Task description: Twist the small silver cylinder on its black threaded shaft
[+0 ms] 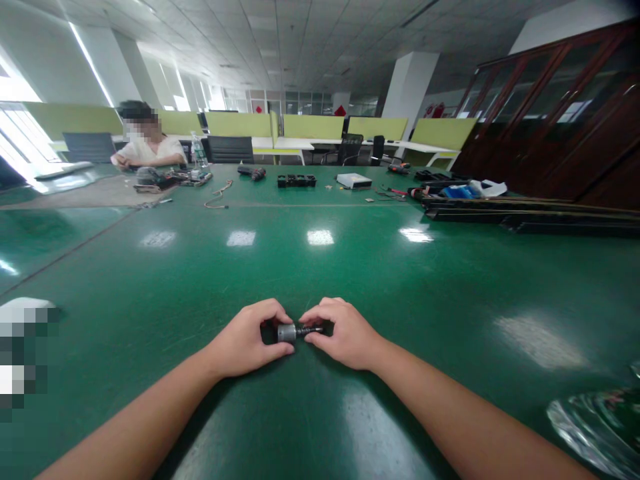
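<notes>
A small metal part (287,333) with a grey cylindrical body and a thin dark threaded or spring-like shaft lies level just above or on the green table (310,273). My left hand (250,337) grips the cylinder between thumb and fingers from the left. On the right side, my right hand (345,333) curls its thumb and fingers around the shaft end. The fingertips of both hands are close together but apart. Whether the part touches the table cannot be made out.
Across the far side lie a power drill (251,173), a black slotted part (297,181), a white box (354,181) and long black strips (465,210). A clear plastic object (595,420) is at lower right. A person (153,148) sits at far left.
</notes>
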`<state>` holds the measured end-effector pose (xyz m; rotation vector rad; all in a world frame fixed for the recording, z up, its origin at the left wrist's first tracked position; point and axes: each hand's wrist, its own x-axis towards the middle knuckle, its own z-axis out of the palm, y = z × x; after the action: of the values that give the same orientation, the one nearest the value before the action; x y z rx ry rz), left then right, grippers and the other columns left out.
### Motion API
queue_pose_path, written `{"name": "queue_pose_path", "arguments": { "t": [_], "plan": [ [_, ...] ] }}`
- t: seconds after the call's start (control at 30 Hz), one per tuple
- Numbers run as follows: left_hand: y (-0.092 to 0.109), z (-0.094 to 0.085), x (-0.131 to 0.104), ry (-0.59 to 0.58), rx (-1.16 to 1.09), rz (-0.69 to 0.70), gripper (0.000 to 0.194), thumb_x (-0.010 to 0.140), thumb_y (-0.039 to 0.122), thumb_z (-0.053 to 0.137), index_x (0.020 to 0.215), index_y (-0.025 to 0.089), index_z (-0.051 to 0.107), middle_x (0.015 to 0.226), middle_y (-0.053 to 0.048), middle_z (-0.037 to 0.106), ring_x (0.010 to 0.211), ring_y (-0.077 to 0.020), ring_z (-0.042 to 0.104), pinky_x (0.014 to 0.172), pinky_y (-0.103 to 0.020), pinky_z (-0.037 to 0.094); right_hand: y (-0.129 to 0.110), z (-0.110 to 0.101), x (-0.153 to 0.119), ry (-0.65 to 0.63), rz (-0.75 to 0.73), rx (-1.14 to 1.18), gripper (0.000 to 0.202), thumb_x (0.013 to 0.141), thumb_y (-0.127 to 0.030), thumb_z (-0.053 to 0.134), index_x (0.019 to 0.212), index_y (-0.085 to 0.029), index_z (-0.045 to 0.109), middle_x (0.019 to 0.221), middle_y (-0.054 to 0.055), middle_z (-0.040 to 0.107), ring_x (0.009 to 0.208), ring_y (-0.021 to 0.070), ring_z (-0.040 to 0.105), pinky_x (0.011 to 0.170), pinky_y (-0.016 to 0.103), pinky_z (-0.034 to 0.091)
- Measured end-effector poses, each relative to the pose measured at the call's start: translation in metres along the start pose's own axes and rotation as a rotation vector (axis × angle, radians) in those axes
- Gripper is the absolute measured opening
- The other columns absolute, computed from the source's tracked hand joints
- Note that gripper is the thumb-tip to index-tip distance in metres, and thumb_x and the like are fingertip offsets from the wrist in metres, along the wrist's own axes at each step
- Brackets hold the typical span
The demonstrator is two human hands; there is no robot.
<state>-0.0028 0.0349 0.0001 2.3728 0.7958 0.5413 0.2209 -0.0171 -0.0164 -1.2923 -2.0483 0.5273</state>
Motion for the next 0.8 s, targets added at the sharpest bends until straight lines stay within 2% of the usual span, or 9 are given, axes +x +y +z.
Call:
{"name": "queue_pose_path", "arguments": {
  "t": [0.17, 0.5, 0.8],
  "plan": [
    [0.0017, -0.0006, -0.0003, -0.017, -0.017, -0.009, 0.016, 0.084, 0.030, 0.068, 0.094, 0.018, 0.065, 0.089, -0.002, 0.065, 0.080, -0.0172, 0.060, 0.072, -0.028, 0.044, 0.0012, -0.0009, -0.0009, -0.004, -0.024, 0.001, 0.016, 0.076, -0.015, 0.075, 0.090, -0.023, 0.073, 0.083, 0.000, 0.071, 0.082, 0.0169, 0.061, 0.081, 0.034, 0.041],
    [0.0041, -0.0003, 0.0015, -0.024, -0.008, -0.056, 0.021, 0.076, 0.027, 0.073, 0.093, 0.018, 0.065, 0.085, -0.001, 0.065, 0.077, -0.0168, 0.060, 0.070, -0.027, 0.044, 0.0037, 0.0008, -0.0006, -0.025, -0.073, 0.007, 0.017, 0.075, -0.016, 0.077, 0.090, -0.023, 0.073, 0.085, 0.000, 0.072, 0.085, 0.0177, 0.061, 0.082, 0.034, 0.041],
    [0.0031, 0.0006, 0.0007, -0.026, -0.022, -0.066, 0.020, 0.076, 0.026, 0.073, 0.092, 0.018, 0.065, 0.083, -0.001, 0.063, 0.075, -0.0165, 0.059, 0.068, -0.026, 0.044, 0.0031, 0.0009, -0.0001, -0.039, -0.101, -0.012, 0.019, 0.077, -0.018, 0.077, 0.095, -0.022, 0.073, 0.087, 0.000, 0.071, 0.086, 0.0172, 0.060, 0.082, 0.033, 0.041]
  ]
}}
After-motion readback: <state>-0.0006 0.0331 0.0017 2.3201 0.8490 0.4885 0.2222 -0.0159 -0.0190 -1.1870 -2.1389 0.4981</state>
